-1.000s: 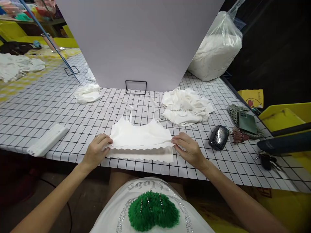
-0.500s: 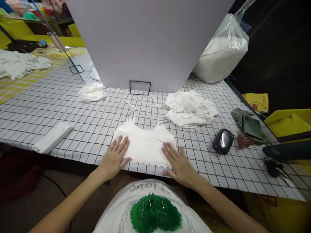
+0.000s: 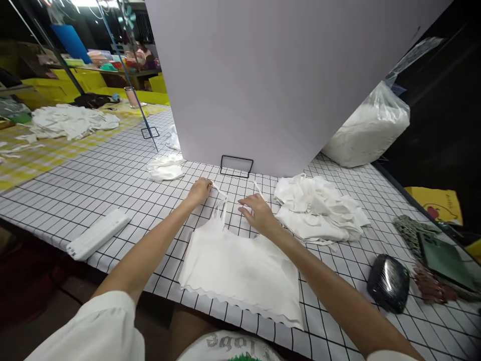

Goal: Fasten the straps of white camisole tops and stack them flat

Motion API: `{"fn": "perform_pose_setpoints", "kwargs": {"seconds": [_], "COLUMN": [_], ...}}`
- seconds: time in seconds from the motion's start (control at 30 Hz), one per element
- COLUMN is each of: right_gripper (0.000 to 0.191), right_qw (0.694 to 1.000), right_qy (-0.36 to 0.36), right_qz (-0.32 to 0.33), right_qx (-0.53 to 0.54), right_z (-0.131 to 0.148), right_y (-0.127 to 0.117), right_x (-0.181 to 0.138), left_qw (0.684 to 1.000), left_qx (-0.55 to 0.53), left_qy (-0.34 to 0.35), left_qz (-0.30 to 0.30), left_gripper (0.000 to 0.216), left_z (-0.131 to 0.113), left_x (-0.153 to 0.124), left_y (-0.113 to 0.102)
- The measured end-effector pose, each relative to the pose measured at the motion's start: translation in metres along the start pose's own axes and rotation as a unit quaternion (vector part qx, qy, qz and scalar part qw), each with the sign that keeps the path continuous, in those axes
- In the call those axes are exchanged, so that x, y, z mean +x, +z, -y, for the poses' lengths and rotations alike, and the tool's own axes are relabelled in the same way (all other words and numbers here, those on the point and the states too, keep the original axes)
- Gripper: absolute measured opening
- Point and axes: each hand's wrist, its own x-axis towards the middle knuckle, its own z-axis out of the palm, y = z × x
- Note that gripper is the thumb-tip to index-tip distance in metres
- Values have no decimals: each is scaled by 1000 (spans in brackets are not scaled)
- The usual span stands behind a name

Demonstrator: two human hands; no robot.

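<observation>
A white camisole top (image 3: 240,265) lies flat on the checked tabletop, its scalloped hem toward me and its thin straps pointing away. My left hand (image 3: 200,191) is closed in a pinch on the end of the left strap (image 3: 218,189). Over the right strap (image 3: 258,187) hovers my right hand (image 3: 258,213), thumb and fingers apart with nothing visible between them. My right forearm covers part of the top's right side.
Behind the top stands a large grey panel (image 3: 255,80) on a black wire foot (image 3: 236,166). White garments are heaped (image 3: 319,208) to the right, with a smaller white bundle (image 3: 165,167) at left. A white power strip (image 3: 98,234) and a black shiny case (image 3: 388,283) lie nearer me.
Both hands have left the lower sides of the top and reached forward to the straps. My left hand has taken hold of the left strap's end. The view has shifted.
</observation>
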Motion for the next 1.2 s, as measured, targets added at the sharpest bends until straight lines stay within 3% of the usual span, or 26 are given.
{"fn": "perform_pose_setpoints", "kwargs": {"seconds": [0.17, 0.3, 0.4, 0.5, 0.67, 0.8, 0.87, 1.0, 1.1, 1.2], "right_gripper": [18, 15, 16, 17, 18, 27, 29, 29, 31, 21], "right_qw": [999, 997, 991, 970, 915, 859, 849, 889, 927, 948], "right_qy": [35, 69, 96, 140, 193, 227, 216, 108, 28, -22], "right_qz": [31, 33, -15, -48, -26, 0, -10, -37, -65, -120], "right_qx": [15, 28, 88, 191, 352, 459, 482, 444, 370, 295], "right_z": [-15, -29, -35, -32, -13, 2, 11, 31, 45, 55], "right_y": [32, 36, 32, 27, 20, 17, 14, 5, 3, 2], "right_x": [39, 47, 52, 63, 82, 83, 78, 65, 57, 58], "left_qw": [994, 990, 981, 962, 906, 917, 932, 937, 934, 932], "left_qx": [-11, -88, -182, -272, -413, -373, -303, -202, -189, -191], "left_qy": [-109, -109, -61, -9, 66, 141, 196, 277, 288, 295], "left_qz": [-17, 3, 12, 15, 60, 20, -20, -72, -93, -93], "left_gripper": [23, 25, 25, 28, 28, 20, 12, 10, 13, 14], "left_z": [4, -1, -8, -18, -36, -43, -43, -41, -43, -49], "left_x": [40, 52, 52, 47, 28, 1, -14, -44, -61, -67], "left_y": [34, 41, 27, -2, -55, -72, -71, -62, -58, -58]}}
